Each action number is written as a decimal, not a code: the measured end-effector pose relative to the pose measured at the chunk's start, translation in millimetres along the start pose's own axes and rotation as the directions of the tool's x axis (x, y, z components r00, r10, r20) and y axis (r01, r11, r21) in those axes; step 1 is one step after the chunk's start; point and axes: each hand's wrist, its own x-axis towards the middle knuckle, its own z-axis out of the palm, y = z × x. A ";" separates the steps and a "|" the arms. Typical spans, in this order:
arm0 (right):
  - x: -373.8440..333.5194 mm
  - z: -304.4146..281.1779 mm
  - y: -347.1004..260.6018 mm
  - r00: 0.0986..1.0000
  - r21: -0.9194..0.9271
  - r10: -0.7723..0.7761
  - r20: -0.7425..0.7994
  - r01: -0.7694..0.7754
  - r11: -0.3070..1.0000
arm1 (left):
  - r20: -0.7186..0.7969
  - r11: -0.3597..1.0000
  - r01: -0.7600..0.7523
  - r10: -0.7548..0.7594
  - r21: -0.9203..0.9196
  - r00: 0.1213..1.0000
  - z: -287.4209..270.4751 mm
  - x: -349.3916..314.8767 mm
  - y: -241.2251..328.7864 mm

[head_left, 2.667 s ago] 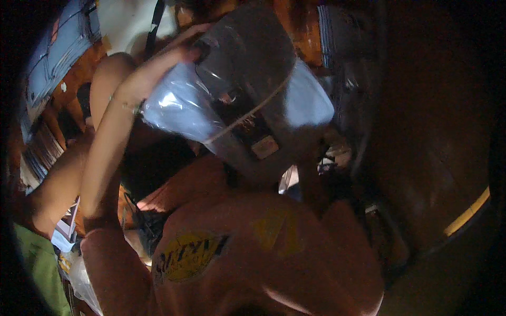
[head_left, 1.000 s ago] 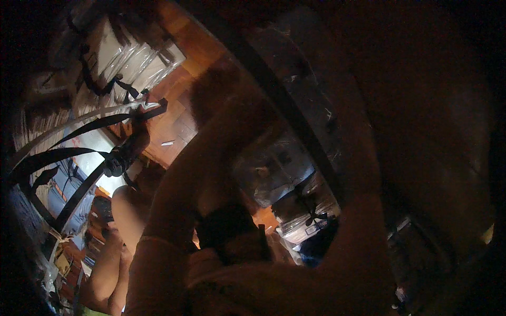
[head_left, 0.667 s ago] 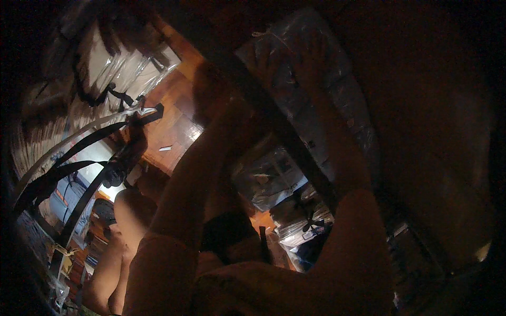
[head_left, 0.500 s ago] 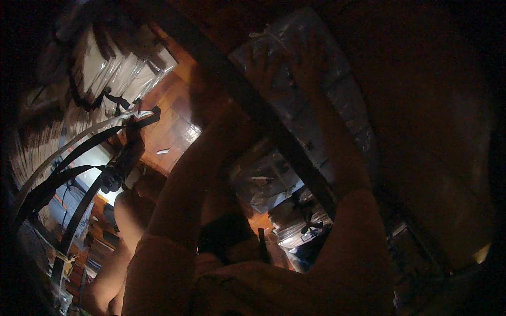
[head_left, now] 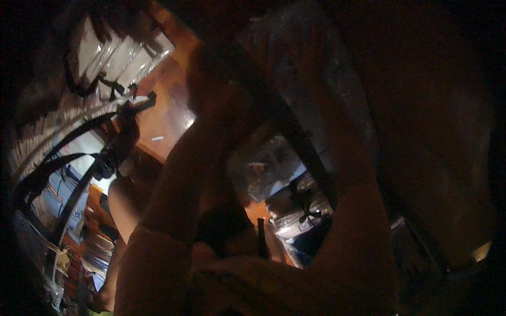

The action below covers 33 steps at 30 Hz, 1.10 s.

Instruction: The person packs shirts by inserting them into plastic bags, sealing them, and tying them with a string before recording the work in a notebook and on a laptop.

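Observation:
A bundle wrapped in clear plastic [head_left: 340,79] lies in deep shadow at the upper middle. My left hand [head_left: 259,50] rests on its left part, fingers faintly visible and apart, past a dark diagonal bar or strap [head_left: 298,126] that crosses the view. On the same wrapping, to the right, my right hand [head_left: 310,55] lies flat with its fingers spread. Both arms are stretched forward. Nothing shows in either hand, though the dimness hides fine detail. Nearer to me is another plastic-wrapped pack [head_left: 263,163], between my forearms.
Plastic-wrapped stacks [head_left: 113,55] stand at the upper left beside a lit wooden floor [head_left: 166,113]. Black and pale straps [head_left: 68,142] curve along the left. A bare limb [head_left: 122,205] shows at the left. Another wrapped stack with a black tie [head_left: 305,213] stands at the lower middle.
The upper middle has grown darker, so my hands and the bundle show less clearly. The surroundings at the left have shifted slightly in view. Both hands stay on the bundle.

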 end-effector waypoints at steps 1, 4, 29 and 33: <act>-1.7 -5.3 -2.9 1.000 0.007 -0.006 0.009 0.006 1.000 | 0.000 1.000 0.009 -0.009 0.000 1.000 -6.7 -4.5 0.3; -9.3 -29.5 -1.9 0.999 0.039 0.018 0.037 -0.019 0.999 | 0.005 0.999 0.043 -0.043 -0.021 0.999 -33.5 -17.6 8.3; -127.6 -271.9 -116.0 0.796 -0.138 0.562 0.227 -0.545 0.827 | 0.620 0.923 0.384 -0.318 0.028 0.718 -463.3 -261.9 118.7; -131.3 -275.5 -103.6 0.893 -0.094 0.449 0.028 -0.445 0.891 | 0.636 0.915 0.364 -0.388 0.175 0.667 -481.7 -298.7 115.2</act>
